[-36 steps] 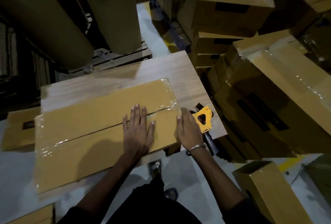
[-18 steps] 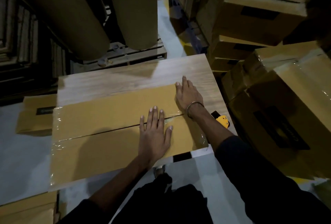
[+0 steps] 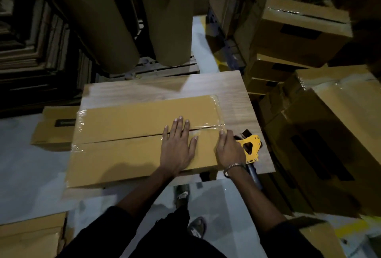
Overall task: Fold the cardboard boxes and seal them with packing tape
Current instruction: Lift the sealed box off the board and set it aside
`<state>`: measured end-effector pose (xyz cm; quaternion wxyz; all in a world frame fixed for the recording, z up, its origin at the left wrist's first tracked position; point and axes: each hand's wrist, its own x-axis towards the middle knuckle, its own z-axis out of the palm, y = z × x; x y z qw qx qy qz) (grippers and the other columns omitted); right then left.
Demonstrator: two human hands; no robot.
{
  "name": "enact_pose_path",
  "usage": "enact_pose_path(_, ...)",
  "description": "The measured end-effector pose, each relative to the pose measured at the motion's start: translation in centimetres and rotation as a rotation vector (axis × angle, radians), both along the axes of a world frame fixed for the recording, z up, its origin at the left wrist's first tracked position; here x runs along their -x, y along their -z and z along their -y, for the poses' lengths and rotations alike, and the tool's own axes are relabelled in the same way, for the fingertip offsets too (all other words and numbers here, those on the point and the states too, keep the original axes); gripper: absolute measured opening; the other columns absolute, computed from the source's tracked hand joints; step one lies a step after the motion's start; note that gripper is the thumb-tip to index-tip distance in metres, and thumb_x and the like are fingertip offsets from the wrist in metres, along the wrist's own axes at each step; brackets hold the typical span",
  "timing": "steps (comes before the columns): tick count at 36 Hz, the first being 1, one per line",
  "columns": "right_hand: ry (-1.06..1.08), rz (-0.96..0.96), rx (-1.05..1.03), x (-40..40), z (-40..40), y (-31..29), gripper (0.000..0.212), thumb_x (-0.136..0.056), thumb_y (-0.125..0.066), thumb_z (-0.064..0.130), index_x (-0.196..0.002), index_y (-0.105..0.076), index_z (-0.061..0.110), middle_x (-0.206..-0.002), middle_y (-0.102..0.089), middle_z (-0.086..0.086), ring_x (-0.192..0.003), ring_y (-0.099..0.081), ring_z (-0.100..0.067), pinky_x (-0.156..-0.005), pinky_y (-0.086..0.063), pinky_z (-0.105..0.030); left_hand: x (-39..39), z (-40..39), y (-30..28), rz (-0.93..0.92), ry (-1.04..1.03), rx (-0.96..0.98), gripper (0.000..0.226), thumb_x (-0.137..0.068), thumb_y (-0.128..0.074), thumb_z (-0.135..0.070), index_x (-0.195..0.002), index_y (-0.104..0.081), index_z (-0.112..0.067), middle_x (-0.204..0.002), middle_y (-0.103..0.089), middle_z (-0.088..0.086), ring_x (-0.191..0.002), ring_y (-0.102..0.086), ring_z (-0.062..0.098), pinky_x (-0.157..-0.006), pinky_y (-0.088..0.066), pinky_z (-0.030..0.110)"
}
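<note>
A flat brown cardboard box (image 3: 132, 134) lies on a wooden table (image 3: 233, 97), with clear tape along its middle seam and over both ends. My left hand (image 3: 177, 146) lies flat on the seam near the box's right end, fingers straight. My right hand (image 3: 228, 148) presses with straight fingers on the taped right end of the box. A yellow tape dispenser (image 3: 250, 147) lies on the table just right of that hand, its dark handle running under my wrist. I cannot see the hand gripping it.
Sealed cardboard boxes (image 3: 329, 134) are piled close on the right. Large brown paper rolls (image 3: 169, 16) stand on a pallet behind the table. More flat boxes lie on the floor at left (image 3: 53, 128) and lower left (image 3: 31, 235). My feet show below the table.
My right hand has come back from the box's far right corner to its near right end, beside the tape dispenser. My left hand has stayed flat on the seam.
</note>
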<state>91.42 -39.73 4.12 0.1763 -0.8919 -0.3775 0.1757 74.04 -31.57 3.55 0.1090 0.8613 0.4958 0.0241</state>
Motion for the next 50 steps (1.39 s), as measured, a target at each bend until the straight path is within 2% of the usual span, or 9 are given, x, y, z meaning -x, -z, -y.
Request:
enact_pose_path(7,-0.025,0.025,-0.001,-0.4,0.5,0.3,0.046,-0.109,-0.018,0.053,-0.119,-0.045,0.017,-0.108,-0.071,-0.023,-0.094,-0.066,-0.045,-0.068,-0.042,-0.044,4.1,1.2,0.2,-0.038,-0.061,0.006,0.073,-0.107,-0.014,-0.066,-0.168,-0.011,-0.028,-0.176,-0.005,0.003,-0.162,-0.007,0.023,-0.13,-0.009,0.052)
enact_pose_path(15,-0.02,-0.007,-0.017,0.2,0.1,0.2,0.047,-0.108,-0.017,0.055,-0.118,-0.046,0.019,-0.107,-0.07,-0.027,-0.097,-0.065,-0.047,-0.077,-0.049,-0.048,20.2,-1.0,0.3,-0.108,-0.481,0.006,0.081,-0.1,0.001,-0.076,-0.167,0.005,-0.032,-0.175,0.005,0.007,-0.162,0.006,0.026,-0.128,0.003,0.058)
enact_pose_path(21,-0.012,0.04,-0.011,0.0,0.1,-0.1,0.047,-0.11,-0.019,0.049,-0.117,-0.048,0.013,-0.108,-0.069,-0.029,-0.099,-0.065,-0.048,-0.077,-0.046,-0.048,25.4,-0.9,0.3,0.015,-0.623,-0.027,0.08,-0.105,-0.017,-0.068,-0.166,-0.022,-0.017,-0.174,-0.02,0.004,-0.159,-0.017,0.032,-0.124,-0.024,0.059)
enact_pose_path(31,-0.01,0.027,0.008,1.2,-0.2,-0.5,0.048,-0.111,-0.018,0.051,-0.114,-0.049,0.014,-0.096,-0.069,-0.021,-0.085,-0.064,-0.04,-0.076,-0.051,-0.048,27.5,-6.6,0.4,0.122,-0.531,0.049,0.087,-0.105,-0.021,-0.067,-0.165,-0.017,-0.004,-0.171,-0.019,0.021,-0.155,-0.026,0.038,-0.121,-0.032,0.057)
enact_pose_path(35,0.007,0.029,0.019,1.3,-0.5,-0.8,0.042,-0.112,-0.026,0.044,-0.117,-0.051,0.01,-0.093,-0.069,-0.025,-0.088,-0.066,-0.045,-0.072,-0.049,-0.046,28.2,-12.3,0.0,0.247,-0.431,0.114,0.085,-0.107,-0.025,-0.062,-0.166,-0.011,-0.003,-0.173,-0.014,0.019,-0.157,-0.022,0.037,-0.124,-0.026,0.052)
enact_pose_path(38,0.017,0.005,0.032,1.5,-0.6,-1.3,0.04,-0.112,-0.027,0.042,-0.117,-0.05,0.009,-0.074,-0.055,-0.008,-0.081,-0.064,-0.041,-0.068,-0.038,-0.041,28.0,-16.2,-0.5,0.328,-0.432,0.19,0.081,-0.108,-0.027,-0.06,-0.166,-0.01,-0.006,-0.169,-0.023,0.021,-0.147,-0.037,0.044,-0.115,-0.037,0.054)
enact_pose_path(43,0.033,-0.041,0.083,1.6,-1.0,-1.3,0.041,-0.11,-0.019,0.052,-0.116,-0.042,0.019,-0.074,-0.055,-0.007,-0.076,-0.061,-0.036,-0.068,-0.042,-0.042,28.5,-20.2,-0.5,0.517,-0.495,0.308,0.064,-0.11,-0.032,-0.057,-0.157,-0.035,-0.015,-0.152,-0.051,0.023,-0.134,-0.052,0.044,-0.106,-0.042,0.051)
enact_pose_path(47,0.073,-0.081,0.091,1.6,-1.4,-1.4,0.058,-0.104,-0.015,0.067,-0.12,-0.043,0.018,-0.075,-0.052,-0.007,-0.075,-0.057,-0.036,-0.067,-0.037,-0.04,28.8,-19.7,-1.2,0.67,-0.489,0.45,0.065,-0.111,-0.034,-0.055,-0.166,-0.021,-0.024,-0.169,-0.031,0.011,-0.152,-0.035,0.034,-0.117,-0.029,0.039)
enact_pose_path(50,0.106,-0.101,0.112,2.0,-1.6,-1.4,0.051,-0.109,-0.019,0.058,-0.127,-0.045,0.018,-0.087,-0.061,-0.016,-0.089,-0.063,-0.042,-0.07,-0.037,-0.041,29.9,-18.3,-1.3,0.821,-0.562,0.603,0.078,-0.104,-0.038,-0.067,-0.167,-0.021,-0.024,-0.17,-0.03,0.005,-0.155,-0.031,0.026,-0.123,-0.023,0.037)
